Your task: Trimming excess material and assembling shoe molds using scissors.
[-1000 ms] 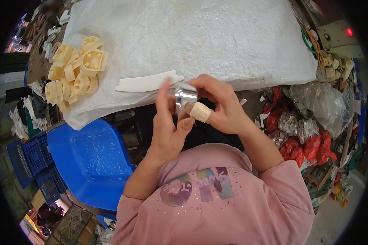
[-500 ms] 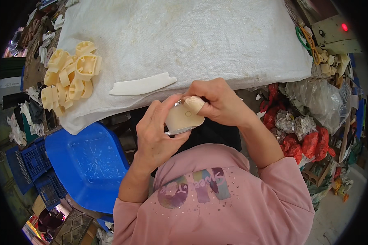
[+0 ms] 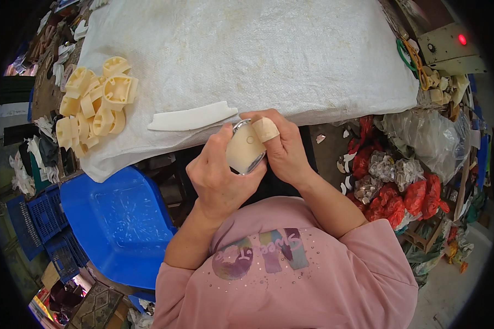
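Note:
Just off the cloth's near edge, a cream rounded plastic part (image 3: 240,149) with a shiny silver rim is held between both hands. My left hand (image 3: 219,172) grips it along its left and lower edge, thumb at the bottom. My right hand (image 3: 288,152) closes on its upper right side; the thumb wears a beige finger cover (image 3: 266,129). The right fingertips are hidden behind the part. A curved white strip (image 3: 193,117) lies on the cloth just beyond my hands, touching neither clearly.
A white woven cloth (image 3: 258,49) covers the table. Several pale yellow plastic parts (image 3: 118,90) are heaped at its left. A blue plastic chair (image 3: 121,219) stands at left. Red bags (image 3: 387,205) and clear plastic (image 3: 428,137) lie at right, below a machine with a red light (image 3: 462,39).
The cream part has turned to stand more upright. My right hand has come lower and nearer my body, its elbow drawn in, still on the part.

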The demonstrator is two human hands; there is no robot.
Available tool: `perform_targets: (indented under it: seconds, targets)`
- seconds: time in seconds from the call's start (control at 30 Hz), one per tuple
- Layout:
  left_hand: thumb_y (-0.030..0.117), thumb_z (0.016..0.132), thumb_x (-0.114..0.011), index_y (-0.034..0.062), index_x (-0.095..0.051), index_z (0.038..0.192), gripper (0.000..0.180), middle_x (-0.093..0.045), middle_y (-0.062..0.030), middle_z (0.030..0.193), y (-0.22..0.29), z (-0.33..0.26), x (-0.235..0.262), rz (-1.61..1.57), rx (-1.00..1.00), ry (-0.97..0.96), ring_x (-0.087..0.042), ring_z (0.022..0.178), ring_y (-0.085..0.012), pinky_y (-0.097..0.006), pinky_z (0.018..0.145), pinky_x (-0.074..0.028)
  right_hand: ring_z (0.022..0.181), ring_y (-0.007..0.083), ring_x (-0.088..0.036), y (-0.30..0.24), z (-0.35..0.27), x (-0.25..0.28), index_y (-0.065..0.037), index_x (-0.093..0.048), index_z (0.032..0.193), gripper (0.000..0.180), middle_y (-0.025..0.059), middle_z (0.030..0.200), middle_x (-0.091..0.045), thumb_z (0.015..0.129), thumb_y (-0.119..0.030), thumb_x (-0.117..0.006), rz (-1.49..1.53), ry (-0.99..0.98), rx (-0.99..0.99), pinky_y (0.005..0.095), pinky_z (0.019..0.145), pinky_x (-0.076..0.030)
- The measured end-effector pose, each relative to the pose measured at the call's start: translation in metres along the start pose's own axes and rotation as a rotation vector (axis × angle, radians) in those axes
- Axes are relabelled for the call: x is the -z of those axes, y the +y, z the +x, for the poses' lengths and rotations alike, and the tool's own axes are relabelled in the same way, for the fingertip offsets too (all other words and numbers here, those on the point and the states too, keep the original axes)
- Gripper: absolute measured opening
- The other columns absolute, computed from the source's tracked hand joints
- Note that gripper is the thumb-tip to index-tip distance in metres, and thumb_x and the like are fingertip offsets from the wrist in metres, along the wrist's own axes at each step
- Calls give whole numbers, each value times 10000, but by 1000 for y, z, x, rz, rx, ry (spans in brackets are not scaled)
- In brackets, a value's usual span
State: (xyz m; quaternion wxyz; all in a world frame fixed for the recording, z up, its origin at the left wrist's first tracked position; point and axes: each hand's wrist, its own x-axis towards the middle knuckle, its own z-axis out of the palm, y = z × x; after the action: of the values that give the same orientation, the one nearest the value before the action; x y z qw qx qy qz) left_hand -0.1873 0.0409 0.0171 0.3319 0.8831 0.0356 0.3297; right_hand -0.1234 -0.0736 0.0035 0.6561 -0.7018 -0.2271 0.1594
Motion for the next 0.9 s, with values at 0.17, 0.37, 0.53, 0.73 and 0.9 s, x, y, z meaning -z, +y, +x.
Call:
perform_targets:
  seconds: [0.17,0.37,0.53,0.73,0.9]
  targets:
    - [92,562,-800,-49,-583,1064,564,-635,-134,794,-4,7,0,16,-16,35,-640,597,-246,-305,538,-525,855,133,-542,6,-9,-3,-14,-530,1213,377,81,961,-595,983,-288,-410,654,-53,-246,274,757,-464]
    - [102,593,-822,-44,-572,1138,617,-648,-143,820,-7,1,0,123,-84,56,-649,642,-238,-294,562,-525,1027,280,-569,-9,-10,-17,-14,-396,1336,398,187,1107,-564,962,-147,-414,0,87,87,329,901,-432]
    - [95,619,-827,-38,-562,1165,621,-674,-155,871,-11,1,2,195,-114,31,-677,699,-248,-298,602,-541,1110,208,-508,-4,-11,-18,-3,-386,1343,434,150,1218,-510,940,-132,-479,157,51,32,306,946,-397]
    - [297,867,-613,53,-489,1156,398,-611,-117,792,-7,6,16,-569,714,-328,-595,623,-196,-291,544,-466,880,129,-446,11,1,22,-63,-458,1340,446,40,1084,-509,935,-232,-538,361,-143,-48,259,801,-386]
    - [482,983,-214,38,-484,1251,585,-571,-160,877,-20,3,9,-1832,739,-418,-538,807,-241,-345,711,-425,943,156,-457,11,-3,20,-84,-479,1318,463,56,1096,-514,884,-194,-597,207,-151,107,276,817,-391]
